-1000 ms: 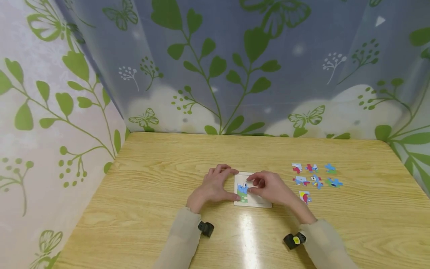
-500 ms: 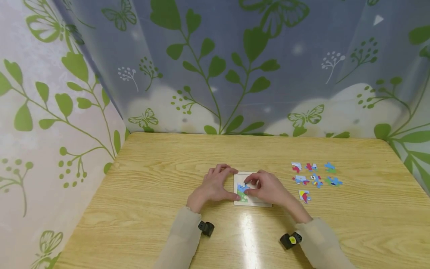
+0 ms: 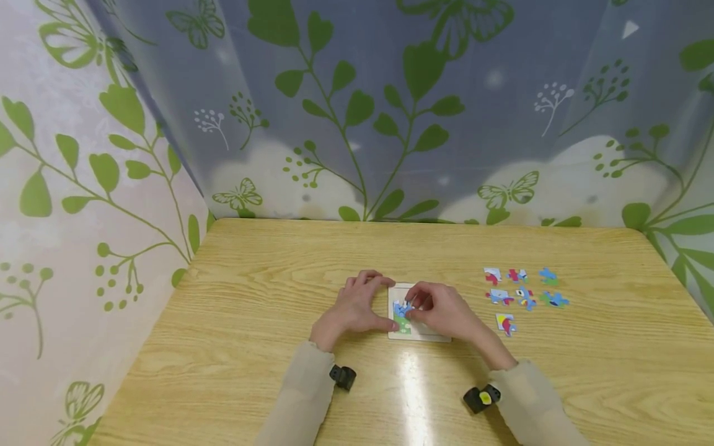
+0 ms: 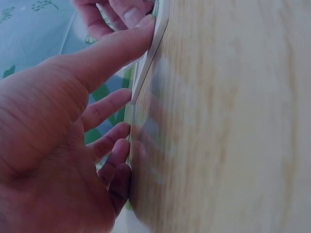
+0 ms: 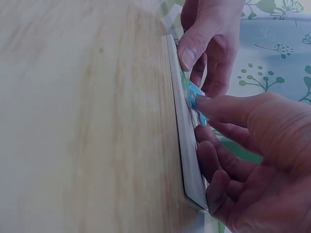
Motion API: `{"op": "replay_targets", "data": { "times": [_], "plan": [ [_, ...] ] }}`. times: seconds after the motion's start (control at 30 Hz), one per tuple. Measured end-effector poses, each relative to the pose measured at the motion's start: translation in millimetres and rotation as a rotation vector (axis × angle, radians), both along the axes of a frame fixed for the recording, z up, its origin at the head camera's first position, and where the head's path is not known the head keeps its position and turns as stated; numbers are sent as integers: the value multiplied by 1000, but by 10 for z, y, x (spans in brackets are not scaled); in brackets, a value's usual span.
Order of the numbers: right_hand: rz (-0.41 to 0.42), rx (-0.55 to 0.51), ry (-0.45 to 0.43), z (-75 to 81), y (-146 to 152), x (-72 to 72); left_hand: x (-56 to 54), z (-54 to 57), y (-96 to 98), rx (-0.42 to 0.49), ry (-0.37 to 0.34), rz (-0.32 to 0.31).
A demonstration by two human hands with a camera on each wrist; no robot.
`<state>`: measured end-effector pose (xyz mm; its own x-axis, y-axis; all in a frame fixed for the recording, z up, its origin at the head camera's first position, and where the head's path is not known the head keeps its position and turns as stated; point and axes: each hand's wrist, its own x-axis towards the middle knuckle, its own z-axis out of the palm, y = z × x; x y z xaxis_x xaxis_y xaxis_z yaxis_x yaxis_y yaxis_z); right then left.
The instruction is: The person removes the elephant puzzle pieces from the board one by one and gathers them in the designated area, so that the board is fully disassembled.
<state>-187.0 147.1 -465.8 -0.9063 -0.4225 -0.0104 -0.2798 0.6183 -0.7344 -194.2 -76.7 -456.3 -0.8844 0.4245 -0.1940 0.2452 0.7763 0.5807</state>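
In the head view a small light wooden puzzle board point(image 3: 429, 338) lies on the table between my hands. My left hand point(image 3: 357, 306) is at its left side, fingers spread. Its thumb rests on the near left of the board, and its index fingertip is at the far left corner. A green puzzle piece point(image 3: 404, 323) sits in the board's near left corner. With thumb and fingers, my right hand point(image 3: 444, 308) pinches a blue puzzle piece point(image 5: 194, 92) low over the board, just beyond the green one. Its fingers partly hide this piece.
Several loose puzzle pieces point(image 3: 525, 298) lie spread in rows to the right of the board. A wooden table point(image 3: 268, 266) runs back to a curtain point(image 3: 329, 161) printed with leaves and butterflies. Each wrist wears a black camera point(image 3: 343, 377).
My right hand has shifted slightly left over the board with the blue puzzle piece, then nearly stopped. The left hand has stayed in place at the board's left side.
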Motion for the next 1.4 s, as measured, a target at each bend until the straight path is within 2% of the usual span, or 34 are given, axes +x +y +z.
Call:
{"op": "replay_targets", "data": {
  "times": [0.2, 0.43, 0.8, 1.2, 1.4],
  "plan": [
    [-21, -34, -5, 7, -20, 6, -4, -2, 2, -6, 1, 2],
    [-83, -9, 3, 24, -71, 28, 4, 14, 12, -6, -5, 6],
    [-173, 30, -64, 57, -138, 35, 14, 19, 21, -4, -12, 25],
    [-179, -36, -98, 54, -90, 47, 9, 4, 21, 6, -12, 25],
    [-151, -71, -84, 41, -31, 51, 12, 0, 22, 2, -12, 29]
  ]
}}
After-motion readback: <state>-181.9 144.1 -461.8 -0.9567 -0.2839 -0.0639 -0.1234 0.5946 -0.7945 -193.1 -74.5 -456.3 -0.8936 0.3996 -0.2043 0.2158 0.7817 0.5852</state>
